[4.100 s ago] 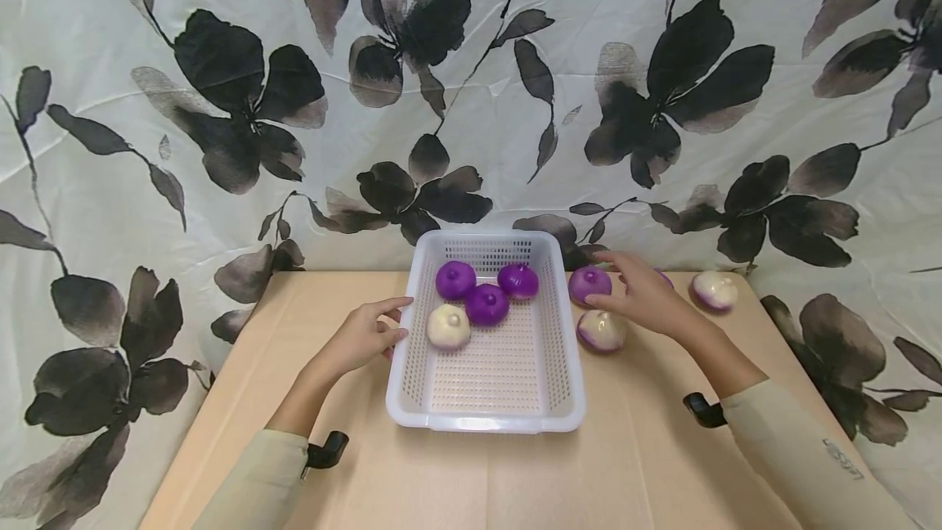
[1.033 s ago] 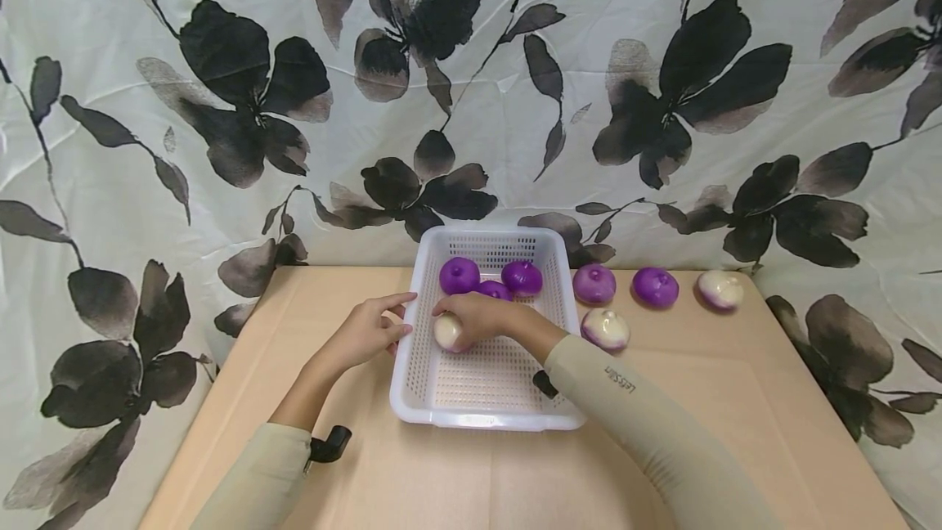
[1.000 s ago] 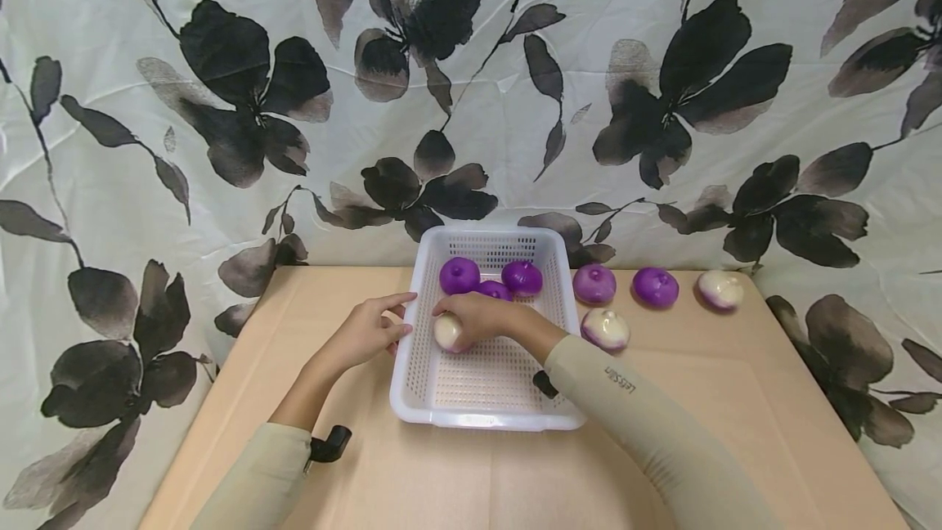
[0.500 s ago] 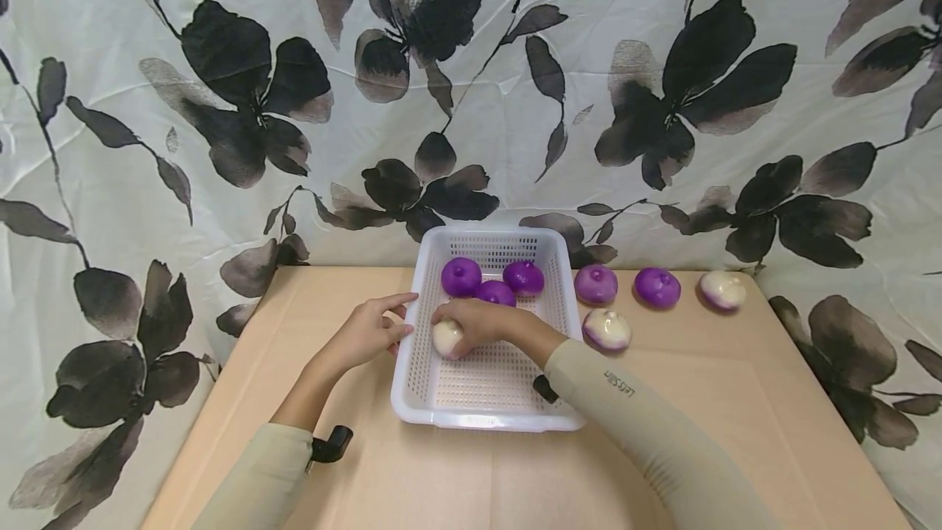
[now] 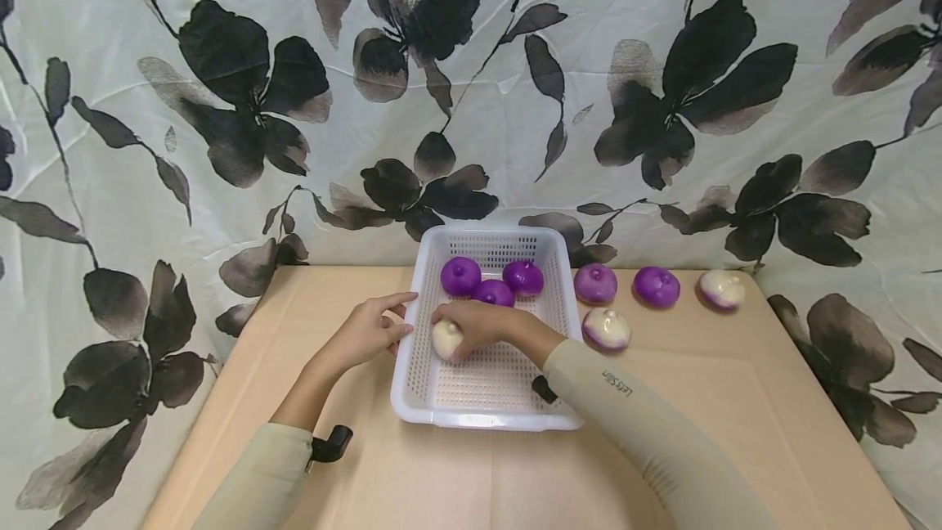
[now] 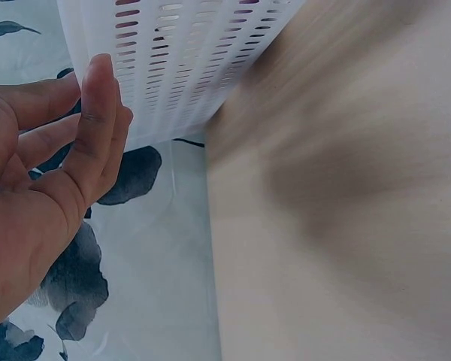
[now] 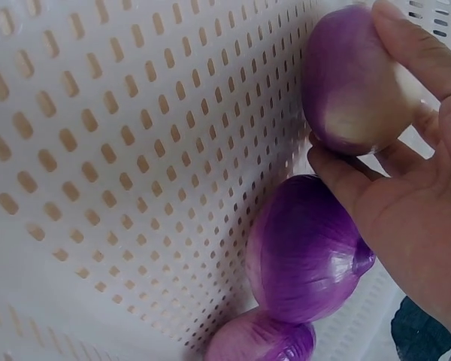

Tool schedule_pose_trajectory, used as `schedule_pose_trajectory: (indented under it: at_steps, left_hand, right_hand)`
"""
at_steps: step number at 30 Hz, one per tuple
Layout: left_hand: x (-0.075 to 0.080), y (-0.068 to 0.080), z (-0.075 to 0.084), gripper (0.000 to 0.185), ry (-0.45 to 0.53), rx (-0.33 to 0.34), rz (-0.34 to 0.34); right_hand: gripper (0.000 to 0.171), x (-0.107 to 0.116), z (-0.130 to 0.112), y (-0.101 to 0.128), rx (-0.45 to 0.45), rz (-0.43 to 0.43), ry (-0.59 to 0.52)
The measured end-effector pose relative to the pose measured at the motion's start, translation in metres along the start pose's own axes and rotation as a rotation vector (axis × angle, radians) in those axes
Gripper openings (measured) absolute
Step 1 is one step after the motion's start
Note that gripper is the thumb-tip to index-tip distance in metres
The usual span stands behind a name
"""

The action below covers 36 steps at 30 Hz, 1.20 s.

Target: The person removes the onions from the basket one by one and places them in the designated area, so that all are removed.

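Inside the white perforated basket (image 5: 486, 419), my right hand (image 5: 471, 327) grips a purple-and-white onion (image 5: 446, 339) near the left wall. The right wrist view shows thumb and fingers curled round this onion (image 7: 353, 83), a purple onion (image 7: 308, 252) close by it. My left hand (image 5: 368, 327) touches the basket's left side, index finger at the rim. In the left wrist view its fairly straight fingers (image 6: 98, 113) lie against the basket's outer wall (image 6: 173, 68). Three purple onions, one of them the left onion (image 5: 460, 276), lie toward the back of the basket.
On the wooden table (image 5: 706, 424), right of the basket, lie a pale purple onion (image 5: 595, 284), a deep purple onion (image 5: 657, 287) and two white-and-purple onions, one near (image 5: 607, 329) and one far right (image 5: 722, 290). A floral cloth (image 5: 508, 105) hangs behind the table.
My right hand has gone from the pale purple onion on the table into the basket and taken hold of the purple-and-white onion, which has shifted slightly toward the front. My left hand stays at the basket.
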<state>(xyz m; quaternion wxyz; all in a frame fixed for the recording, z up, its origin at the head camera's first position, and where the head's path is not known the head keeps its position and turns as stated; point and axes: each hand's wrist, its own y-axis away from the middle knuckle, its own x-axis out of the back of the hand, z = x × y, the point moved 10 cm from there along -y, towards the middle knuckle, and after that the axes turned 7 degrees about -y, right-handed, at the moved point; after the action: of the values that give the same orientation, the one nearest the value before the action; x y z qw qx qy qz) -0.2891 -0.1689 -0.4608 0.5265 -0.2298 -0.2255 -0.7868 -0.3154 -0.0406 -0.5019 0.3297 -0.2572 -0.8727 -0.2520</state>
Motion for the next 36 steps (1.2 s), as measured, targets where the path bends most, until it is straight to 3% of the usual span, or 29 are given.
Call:
schedule_pose_trajectory:
  at_steps: [22, 36]
  left_hand:
    - [-0.001, 0.001, 0.002, 0.057, -0.006, -0.004, -0.005]
    - [-0.001, 0.003, 0.004, 0.058, -0.008, -0.011, -0.005]
  right_hand:
    - [0.072, 0.001, 0.002, 0.002, -0.015, 0.009, -0.011]
    - [0.072, 0.011, -0.012, 0.014, 0.035, -0.002, -0.013]
